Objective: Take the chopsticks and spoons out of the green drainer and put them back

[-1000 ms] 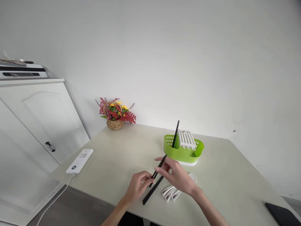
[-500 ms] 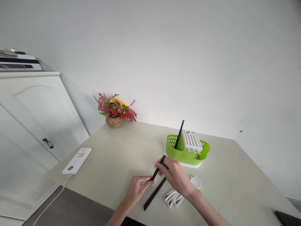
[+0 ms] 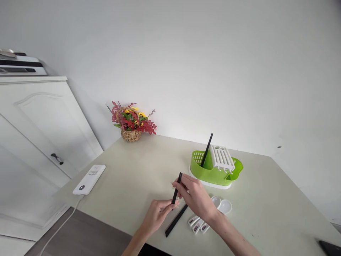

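Against a plain pale wall (image 3: 186, 64) stood a light-coloured table (image 3: 255, 199), with a white cabinet (image 3: 45, 135) at its left. A wicker flower basket (image 3: 131, 135) occupied the far left corner; a flat white device (image 3: 89, 179) with a cable lay near the left edge. Right of centre, a green caddy (image 3: 207, 175) carried a white slotted rack (image 3: 222, 157) and held upright chopsticks (image 3: 206, 151), tilted, in its left compartment. The left hand (image 3: 157, 213) was closed in a pinch, thumb against fingers, on the lower end of the held chopsticks (image 3: 175, 193). The right hand (image 3: 195, 195) gripped their upper part between thumb and fingers. The held chopsticks were positioned slanting, side by side, in front of the caddy. Loose chopsticks (image 3: 174, 224) lay on the table below the hands, and white spoons (image 3: 226, 206) lay fanned beside them, partly covered by the right forearm.
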{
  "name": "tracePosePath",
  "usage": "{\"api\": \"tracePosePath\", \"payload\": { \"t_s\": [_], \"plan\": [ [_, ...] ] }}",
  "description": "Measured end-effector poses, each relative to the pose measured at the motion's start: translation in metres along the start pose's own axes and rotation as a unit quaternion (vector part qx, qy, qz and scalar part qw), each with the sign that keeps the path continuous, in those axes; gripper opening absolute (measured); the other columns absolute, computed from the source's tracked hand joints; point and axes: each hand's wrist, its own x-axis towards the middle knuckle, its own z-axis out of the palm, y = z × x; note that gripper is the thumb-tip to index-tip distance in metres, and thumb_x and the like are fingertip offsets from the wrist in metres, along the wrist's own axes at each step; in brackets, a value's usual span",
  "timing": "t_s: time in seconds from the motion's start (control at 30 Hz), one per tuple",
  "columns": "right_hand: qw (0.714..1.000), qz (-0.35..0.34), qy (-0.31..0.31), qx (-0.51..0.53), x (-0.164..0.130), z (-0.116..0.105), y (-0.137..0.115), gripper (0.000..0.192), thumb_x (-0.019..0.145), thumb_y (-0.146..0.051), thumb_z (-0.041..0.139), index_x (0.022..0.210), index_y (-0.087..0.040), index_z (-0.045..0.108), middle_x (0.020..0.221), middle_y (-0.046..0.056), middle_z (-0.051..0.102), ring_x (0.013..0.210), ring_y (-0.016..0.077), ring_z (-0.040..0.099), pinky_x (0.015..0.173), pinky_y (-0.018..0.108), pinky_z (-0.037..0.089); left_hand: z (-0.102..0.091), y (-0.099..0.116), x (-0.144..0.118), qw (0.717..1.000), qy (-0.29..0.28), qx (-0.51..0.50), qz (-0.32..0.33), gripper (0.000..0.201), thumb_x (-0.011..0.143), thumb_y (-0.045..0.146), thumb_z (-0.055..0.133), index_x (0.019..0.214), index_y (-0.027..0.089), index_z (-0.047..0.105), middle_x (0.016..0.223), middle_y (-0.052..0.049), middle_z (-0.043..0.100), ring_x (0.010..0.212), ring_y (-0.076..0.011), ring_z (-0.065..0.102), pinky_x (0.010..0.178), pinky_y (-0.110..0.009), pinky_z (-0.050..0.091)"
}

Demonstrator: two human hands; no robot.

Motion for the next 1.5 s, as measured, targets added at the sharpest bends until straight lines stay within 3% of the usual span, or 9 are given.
{"api": "tracePosePath", "payload": {
  "t_s": [0.2, 0.53, 0.77, 1.0, 1.1, 1.33, 1.4, 1.5],
  "plan": [
    [1.000, 0.012, 0.015, 0.014, -0.004, -0.002, 0.004, 0.042, 0.107, -0.052, 0.044, 0.079, -0.024, 0.058, 0.074, 0.001, 0.061, 0.063, 0.0140, 0.057, 0.062, 0.028, 0.045, -0.004, 0.008, 0.001, 0.998, -0.061, -0.001, -0.020, 0.047, 0.102, 0.056, 0.051, 0.115, 0.024, 0.082, 0.104, -0.006, 0.082, 0.085, -0.0237, 0.074, 0.072, -0.028, 0.053],
    [0.997, 0.040, 0.000, 0.063, -0.016, -0.016, -0.002, 0.038, 0.106, -0.050, 0.047, 0.082, -0.024, 0.060, 0.080, 0.001, 0.063, 0.065, 0.0137, 0.060, 0.062, 0.027, 0.048, -0.002, 0.008, 0.003, 0.997, -0.058, 0.045, -0.021, 0.049, 0.101, 0.056, 0.055, 0.091, 0.018, 0.085, 0.079, -0.003, 0.079, 0.060, -0.0164, 0.062, 0.057, -0.025, 0.040],
    [1.000, 0.017, 0.026, 0.003, -0.023, -0.038, -0.018, 0.028, 0.108, -0.046, 0.042, 0.099, -0.026, 0.060, 0.081, 0.001, 0.064, 0.065, 0.0147, 0.058, 0.062, 0.028, 0.047, 0.000, 0.005, 0.001, 0.998, -0.054, 0.024, 0.004, 0.046, 0.100, 0.057, 0.054, 0.096, 0.022, 0.084, 0.094, -0.005, 0.082, 0.084, -0.0237, 0.075, 0.072, -0.025, 0.054],
    [0.997, -0.027, 0.040, -0.060, -0.025, -0.044, -0.022, 0.029, 0.109, -0.038, 0.039, 0.096, -0.026, 0.062, 0.080, 0.002, 0.065, 0.064, 0.0151, 0.058, 0.065, 0.029, 0.048, 0.002, 0.000, -0.001, 0.999, -0.044, -0.007, -0.008, 0.040, 0.099, 0.055, 0.059, 0.107, 0.024, 0.083, 0.104, -0.007, 0.082, 0.102, -0.0281, 0.077, 0.087, -0.031, 0.059],
    [0.992, -0.043, 0.086, -0.075, -0.018, -0.071, -0.030, 0.027, 0.108, -0.039, 0.044, 0.095, -0.025, 0.064, 0.078, 0.002, 0.066, 0.065, 0.0152, 0.061, 0.064, 0.029, 0.050, 0.001, 0.000, 0.001, 0.999, -0.029, -0.004, -0.020, 0.040, 0.099, 0.055, 0.060, 0.102, 0.023, 0.084, 0.100, -0.008, 0.083, 0.096, -0.0263, 0.078, 0.084, -0.029, 0.059],
    [0.950, -0.035, 0.247, -0.186, 0.032, -0.172, -0.039, 0.043, 0.103, -0.060, 0.046, 0.094, -0.023, 0.067, 0.071, 0.003, 0.069, 0.053, 0.0150, 0.061, 0.049, 0.027, 0.044, 0.002, 0.001, 0.003, 0.999, -0.003, 0.035, -0.015, 0.045, 0.101, 0.056, 0.054, 0.089, 0.021, 0.079, 0.087, -0.006, 0.081, 0.076, -0.0195, 0.072, 0.071, -0.024, 0.053],
    [0.940, -0.038, 0.253, -0.227, 0.051, -0.187, -0.029, 0.045, 0.103, -0.061, 0.044, 0.090, -0.023, 0.065, 0.069, 0.002, 0.069, 0.053, 0.0140, 0.061, 0.056, 0.028, 0.047, 0.003, 0.001, 0.002, 0.999, 0.000, 0.043, -0.017, 0.044, 0.102, 0.055, 0.053, 0.088, 0.021, 0.078, 0.085, -0.005, 0.080, 0.074, -0.0187, 0.070, 0.066, -0.023, 0.049],
    [0.949, -0.027, 0.196, -0.247, 0.077, -0.192, -0.003, 0.043, 0.104, -0.057, 0.044, 0.089, -0.023, 0.065, 0.067, 0.001, 0.069, 0.053, 0.0136, 0.060, 0.061, 0.028, 0.047, 0.003, 0.002, 0.002, 0.999, 0.005, 0.044, -0.021, 0.043, 0.102, 0.054, 0.054, 0.086, 0.021, 0.077, 0.084, -0.005, 0.080, 0.073, -0.0183, 0.070, 0.062, -0.022, 0.046]
  ]
}}
